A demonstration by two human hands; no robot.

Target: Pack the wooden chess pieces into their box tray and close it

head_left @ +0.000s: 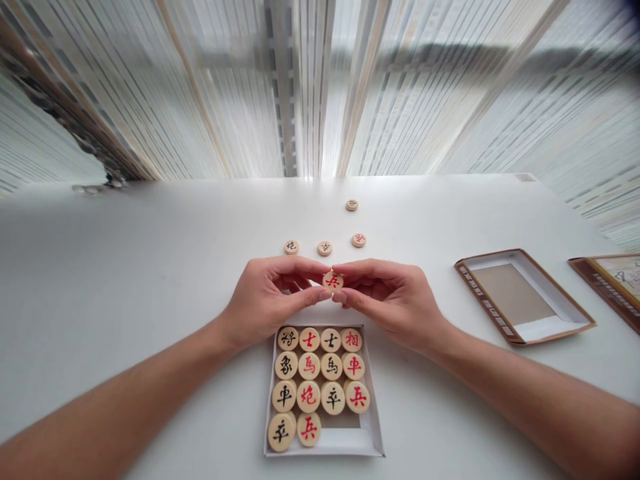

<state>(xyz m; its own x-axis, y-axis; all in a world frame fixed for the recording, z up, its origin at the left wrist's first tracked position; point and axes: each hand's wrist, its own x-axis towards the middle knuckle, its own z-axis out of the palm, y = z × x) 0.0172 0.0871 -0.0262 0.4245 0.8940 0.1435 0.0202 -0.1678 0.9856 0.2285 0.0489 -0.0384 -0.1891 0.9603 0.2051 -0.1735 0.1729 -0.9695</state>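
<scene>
Forearms cut off at bottom edge. Left hand (pixel 265 293) and right hand (pixel 395 297) both pinch the red-marked disc (pixel 333 281) just above the white box (pixel 345 441) of pieces, fingertips hiding its rim. Loose discs (pixel 325 248) beyond, bare table (pixel 150 267) all round. Lid (pixel 523 297) at right; second lid (pixel 615 283) cropped.

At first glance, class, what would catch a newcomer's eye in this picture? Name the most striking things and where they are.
Mid-frame, the left hand and right hand pinch one round wooden piece with a red character between their fingertips. Just below them, an open white box holds rows of similar pieces marked in red and black. Four loose pieces lie on the white table beyond the hands, and a brown-edged tray sits to the right.
</scene>
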